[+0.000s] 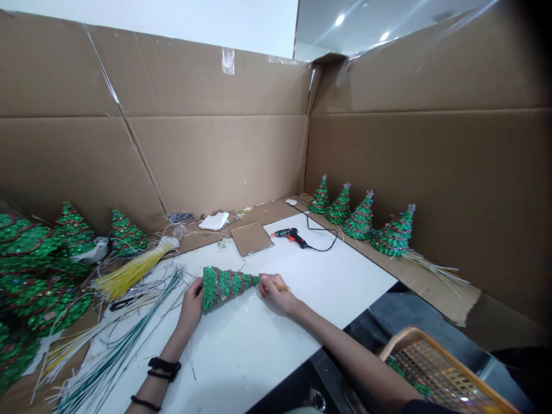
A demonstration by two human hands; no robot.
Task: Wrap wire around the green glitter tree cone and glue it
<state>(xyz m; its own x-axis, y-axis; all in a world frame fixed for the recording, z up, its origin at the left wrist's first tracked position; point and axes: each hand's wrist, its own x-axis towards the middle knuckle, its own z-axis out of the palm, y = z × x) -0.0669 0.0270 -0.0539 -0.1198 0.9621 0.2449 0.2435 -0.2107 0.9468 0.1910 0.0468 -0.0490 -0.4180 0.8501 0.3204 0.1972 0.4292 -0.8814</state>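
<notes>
A small green beaded Christmas tree (226,287) with red garland lies on its side over the white board (241,356), its tip pointing right. At its broad base, my left hand (194,296) is closed round the edge, fingers partly hidden behind the tree. My right hand (276,292) is at the tip, pinching a short yellow-brown stick (282,287) that looks like a wooden tool handle. The stick's working end is hidden by the fingers. Beyond the hands, a black and orange glue gun (293,236) lies beside a square of cardboard (251,239).
Several finished trees (359,217) with star tops line the right wall. More trees (71,230) crowd the left, beside yellow strands (133,270) and green strands (129,345). A wicker basket (452,368) stands lower right. Cardboard walls (215,149) enclose the table. The glue gun's cord (332,238) loops behind it.
</notes>
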